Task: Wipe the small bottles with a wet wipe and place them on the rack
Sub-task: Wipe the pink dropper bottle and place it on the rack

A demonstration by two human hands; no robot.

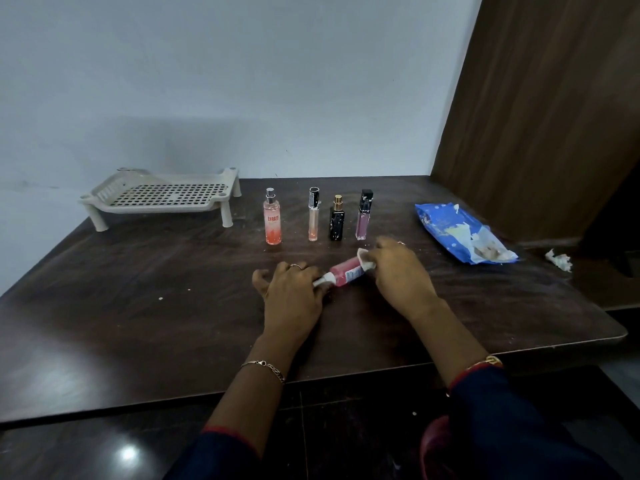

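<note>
A pink bottle (344, 270) with a white cap is held just above the dark table (138, 306), at the middle of the tabletop. It is tipped nearly flat, and its long axis runs from 8 o'clock to 2 o'clock: the cap is pointed toward 8 o'clock and the base toward 2 o'clock. The cap end is gripped by the left hand (292, 292), whose fingers are curled round it, with the little finger spread out to the side. The base end is wrapped in a white wipe (365, 259), which is pinched against the bottle by the curled fingers of the right hand (401, 271).

Five bottles are counted in all. Four are stood upright in a row at 12 o'clock from the hands, apart from one another: a pink spray bottle (272, 221), a clear tube (313, 216) with a black cap, a black bottle (336, 221) with a gold top, and a purple tube (363, 218) with a black cap.

One white slotted rack (162, 197) is seen at 10 o'clock, well apart from the row. One blue pack of wipes (450, 226) is laid at 2 o'clock, opened at its near end. One crumpled white scrap (558, 260) is found just beyond it at 3 o'clock.
</note>
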